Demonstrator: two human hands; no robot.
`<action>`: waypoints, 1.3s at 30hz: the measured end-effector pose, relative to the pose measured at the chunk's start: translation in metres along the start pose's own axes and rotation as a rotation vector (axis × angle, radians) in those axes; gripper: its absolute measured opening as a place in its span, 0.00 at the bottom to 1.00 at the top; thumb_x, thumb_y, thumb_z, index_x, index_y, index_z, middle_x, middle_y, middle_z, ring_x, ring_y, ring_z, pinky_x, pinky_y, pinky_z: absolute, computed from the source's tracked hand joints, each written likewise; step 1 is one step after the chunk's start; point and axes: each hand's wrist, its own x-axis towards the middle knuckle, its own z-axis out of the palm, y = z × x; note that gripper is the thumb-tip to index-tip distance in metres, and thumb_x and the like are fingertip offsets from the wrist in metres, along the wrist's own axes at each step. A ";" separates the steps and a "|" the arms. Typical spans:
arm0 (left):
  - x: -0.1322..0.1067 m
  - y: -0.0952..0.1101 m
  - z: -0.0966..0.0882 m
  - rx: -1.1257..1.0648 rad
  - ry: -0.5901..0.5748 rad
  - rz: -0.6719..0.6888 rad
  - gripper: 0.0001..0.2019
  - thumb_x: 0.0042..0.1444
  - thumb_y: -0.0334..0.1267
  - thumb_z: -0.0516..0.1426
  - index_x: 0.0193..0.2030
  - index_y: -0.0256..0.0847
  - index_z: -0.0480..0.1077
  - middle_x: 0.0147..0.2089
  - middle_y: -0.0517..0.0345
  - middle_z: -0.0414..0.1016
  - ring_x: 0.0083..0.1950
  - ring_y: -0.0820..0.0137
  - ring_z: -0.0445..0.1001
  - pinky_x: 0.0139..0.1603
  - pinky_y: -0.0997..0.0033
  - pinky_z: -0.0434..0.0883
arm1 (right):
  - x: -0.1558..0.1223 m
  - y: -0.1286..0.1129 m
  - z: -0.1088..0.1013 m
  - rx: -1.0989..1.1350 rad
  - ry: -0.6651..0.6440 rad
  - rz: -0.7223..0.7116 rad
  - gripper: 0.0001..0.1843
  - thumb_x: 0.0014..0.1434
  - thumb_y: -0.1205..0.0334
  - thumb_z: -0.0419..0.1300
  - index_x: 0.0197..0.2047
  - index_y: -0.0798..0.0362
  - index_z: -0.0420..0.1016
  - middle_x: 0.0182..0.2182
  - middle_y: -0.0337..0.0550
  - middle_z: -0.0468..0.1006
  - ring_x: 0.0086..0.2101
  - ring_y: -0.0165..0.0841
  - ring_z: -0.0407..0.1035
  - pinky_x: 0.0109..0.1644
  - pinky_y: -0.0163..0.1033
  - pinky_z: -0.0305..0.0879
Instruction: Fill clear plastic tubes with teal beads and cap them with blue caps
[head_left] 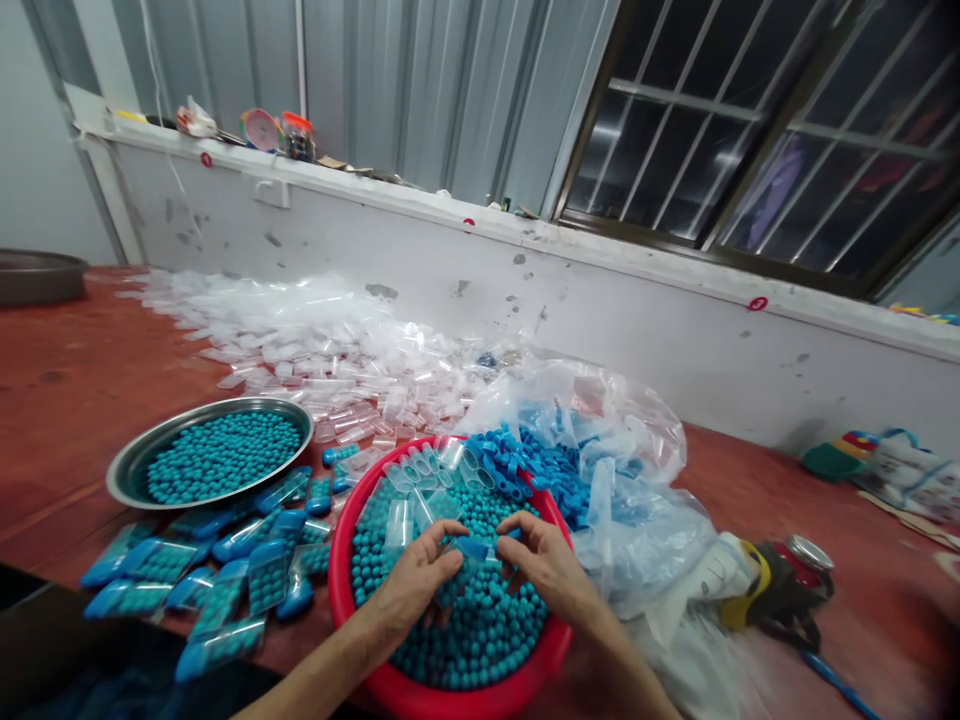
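Note:
My left hand (424, 575) and my right hand (551, 570) are over a red basin (341, 560) full of teal beads (465, 655). Between my left thumb and fingers is a small clear plastic case (472, 549) that looks bluish; its far end is hard to make out. A blue cap (514, 536) is pinched in my right fingertips, close beside the case. Empty clear cases (420, 470) lie on the beads at the basin's back. Several blue caps (517, 460) spill over its back right rim.
At left, a steel tray (120, 480) holds more teal beads, with several filled blue-capped cases (225, 600) before it. Clear cases (300, 340) are heaped along the wall. A plastic bag (637, 530) and a tape dispenser (780, 580) stand right of the basin.

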 end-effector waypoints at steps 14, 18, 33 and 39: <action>-0.003 0.000 0.002 0.094 -0.072 0.038 0.23 0.46 0.50 0.56 0.45 0.39 0.58 0.22 0.70 0.61 0.12 0.84 0.56 0.10 0.84 0.52 | -0.013 -0.005 -0.006 -0.323 -0.134 -0.101 0.10 0.51 0.62 0.56 0.35 0.53 0.76 0.25 0.37 0.75 0.28 0.31 0.67 0.32 0.33 0.61; -0.005 0.004 0.005 0.113 -0.075 0.050 0.27 0.43 0.52 0.57 0.47 0.38 0.58 0.27 0.67 0.63 0.14 0.85 0.55 0.12 0.82 0.53 | -0.019 -0.008 -0.003 -0.471 -0.062 -0.134 0.11 0.53 0.58 0.55 0.34 0.50 0.78 0.27 0.38 0.77 0.29 0.33 0.68 0.34 0.34 0.59; -0.007 0.004 0.005 0.047 -0.067 0.026 0.33 0.44 0.51 0.58 0.55 0.38 0.56 0.22 0.68 0.61 0.14 0.84 0.54 0.12 0.82 0.52 | -0.017 -0.009 0.005 -0.578 -0.028 -0.250 0.19 0.55 0.62 0.52 0.14 0.54 0.63 0.14 0.32 0.53 0.20 0.25 0.50 0.24 0.32 0.45; -0.003 -0.002 0.003 0.053 -0.049 0.041 0.24 0.44 0.50 0.58 0.45 0.39 0.61 0.21 0.70 0.59 0.13 0.84 0.51 0.11 0.82 0.53 | -0.013 -0.004 0.007 -0.636 -0.131 -0.351 0.20 0.57 0.62 0.51 0.15 0.54 0.59 0.15 0.32 0.55 0.21 0.25 0.53 0.26 0.32 0.47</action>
